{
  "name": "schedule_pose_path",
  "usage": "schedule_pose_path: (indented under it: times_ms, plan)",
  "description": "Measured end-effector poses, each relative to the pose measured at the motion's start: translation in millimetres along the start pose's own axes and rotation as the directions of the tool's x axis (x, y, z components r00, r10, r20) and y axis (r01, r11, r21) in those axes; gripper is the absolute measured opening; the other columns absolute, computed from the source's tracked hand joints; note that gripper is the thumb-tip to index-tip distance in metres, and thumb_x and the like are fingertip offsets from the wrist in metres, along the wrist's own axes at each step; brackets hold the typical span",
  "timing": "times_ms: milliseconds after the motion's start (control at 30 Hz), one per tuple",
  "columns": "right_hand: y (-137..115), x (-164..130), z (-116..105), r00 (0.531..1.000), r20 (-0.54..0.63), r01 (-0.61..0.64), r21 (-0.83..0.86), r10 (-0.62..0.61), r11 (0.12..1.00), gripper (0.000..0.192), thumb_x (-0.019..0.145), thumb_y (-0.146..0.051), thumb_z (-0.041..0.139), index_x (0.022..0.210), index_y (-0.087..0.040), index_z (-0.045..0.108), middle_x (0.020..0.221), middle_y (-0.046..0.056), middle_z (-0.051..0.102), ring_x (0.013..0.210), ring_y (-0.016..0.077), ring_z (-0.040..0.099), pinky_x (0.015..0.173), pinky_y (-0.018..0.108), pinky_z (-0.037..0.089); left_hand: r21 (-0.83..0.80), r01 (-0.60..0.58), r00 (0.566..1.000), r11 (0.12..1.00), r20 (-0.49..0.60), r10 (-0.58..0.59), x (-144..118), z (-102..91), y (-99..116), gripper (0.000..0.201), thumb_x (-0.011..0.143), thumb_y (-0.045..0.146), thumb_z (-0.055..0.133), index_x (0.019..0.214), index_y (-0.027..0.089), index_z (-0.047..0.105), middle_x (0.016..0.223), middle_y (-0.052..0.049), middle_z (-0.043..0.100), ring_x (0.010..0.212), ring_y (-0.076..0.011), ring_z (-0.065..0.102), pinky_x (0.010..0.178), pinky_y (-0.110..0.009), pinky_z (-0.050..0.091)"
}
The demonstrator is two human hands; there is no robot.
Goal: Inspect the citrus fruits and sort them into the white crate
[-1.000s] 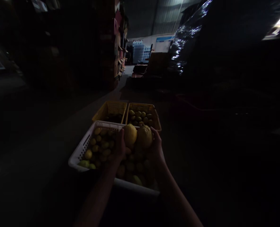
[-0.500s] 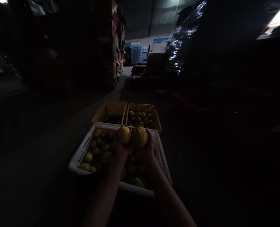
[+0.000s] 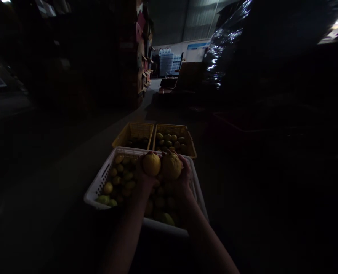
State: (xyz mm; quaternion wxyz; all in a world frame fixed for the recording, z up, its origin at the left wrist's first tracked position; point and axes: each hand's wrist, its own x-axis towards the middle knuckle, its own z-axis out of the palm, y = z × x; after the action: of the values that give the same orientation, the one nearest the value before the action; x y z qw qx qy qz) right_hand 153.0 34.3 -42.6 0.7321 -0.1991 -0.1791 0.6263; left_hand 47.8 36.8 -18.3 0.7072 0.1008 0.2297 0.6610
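Two yellow crates (image 3: pixel 154 131) sit side by side on the dark floor (image 3: pixel 57 171), stacked shelving (image 3: pixel 141 61) behind

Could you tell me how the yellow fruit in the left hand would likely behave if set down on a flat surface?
The yellow fruit looks round, so it would probably roll if put down loose. It fills the left hand, which suggests some heft. Its skin looks firm, so it likely keeps its shape under a grip.
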Motion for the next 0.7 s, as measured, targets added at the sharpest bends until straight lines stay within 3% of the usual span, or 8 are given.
schedule_pose_path:
  times_ms: [200, 400, 500, 567, 700]
  plan:
    - [3, 3, 2, 0.998, 0.018, -0.061, 0.033, 0.06, 0.998, 0.024, 0.073, -0.036, 0.067, 0.095, -0.026, 0.071, 0.085, 0.0, 0.077, 0.098, 0.0236, 0.072, 0.089, 0.04, 0.059, -0.082, 0.028, 0.999, 0.996, 0.022, -0.026, -7, 4.4, 7, 0.024, 0.079, 0.033, 0.051, 0.078, 0.017, 0.068, 0.077, -0.005, 0.071, 0.077, -0.0172, 0.068, 0.087, -0.032, 0.054]
    - [10, 2, 7, 0.985, 0.005, -0.173, 0.161, 0.174, 0.972, 0.028, 0.075, -0.034, 0.065, 0.101, -0.023, 0.07, 0.087, 0.002, 0.077, 0.089, 0.0221, 0.074, 0.082, 0.037, 0.061, -0.079, 0.054, 0.998, 0.995, 0.016, -0.052, -6, 2.8, 10, 0.037, 0.086, 0.035, 0.042, 0.107, 0.021, 0.069, 0.091, -0.005, 0.073, 0.092, -0.0203, 0.069, 0.094, -0.036, 0.052]
    - [9, 2, 7, 0.974, -0.083, -0.185, 0.228, 0.208, 0.956, 0.027, 0.078, -0.032, 0.062, 0.101, -0.021, 0.07, 0.085, 0.002, 0.077, 0.083, 0.0196, 0.074, 0.077, 0.032, 0.061, 0.086, -0.002, 1.0, 0.996, 0.028, 0.0, -5, 0.2, 10, 0.042, 0.082, 0.034, 0.048, 0.118, 0.019, 0.065, 0.1, -0.007, 0.073, 0.106, -0.0251, 0.066, 0.098, -0.04, 0.05]
    - [7, 4, 6, 0.973, -0.113, -0.172, 0.225, 0.201, 0.959, 0.025, 0.079, -0.032, 0.06, 0.1, -0.021, 0.069, 0.082, 0.001, 0.077, 0.081, 0.0189, 0.073, 0.077, 0.032, 0.061, 0.285, -0.1, 0.991, 0.953, 0.112, 0.07, -7, -3.5, 10, 0.047, 0.077, 0.029, 0.053, 0.122, 0.021, 0.063, 0.112, -0.006, 0.07, 0.117, -0.0267, 0.06, 0.104, -0.041, 0.045]
    - [-1, 7, 8, 0.985, -0.081, -0.137, 0.167, 0.152, 0.976, 0.019, 0.079, -0.035, 0.061, 0.092, -0.024, 0.068, 0.078, -0.001, 0.076, 0.074, 0.018, 0.073, 0.075, 0.034, 0.062, 0.602, -0.333, 0.939, 0.726, 0.279, 0.199, -16, -12.6, 12, 0.048, 0.073, 0.018, 0.059, 0.121, 0.024, 0.063, 0.129, -0.003, 0.063, 0.135, -0.0249, 0.044, 0.116, -0.039, 0.029]
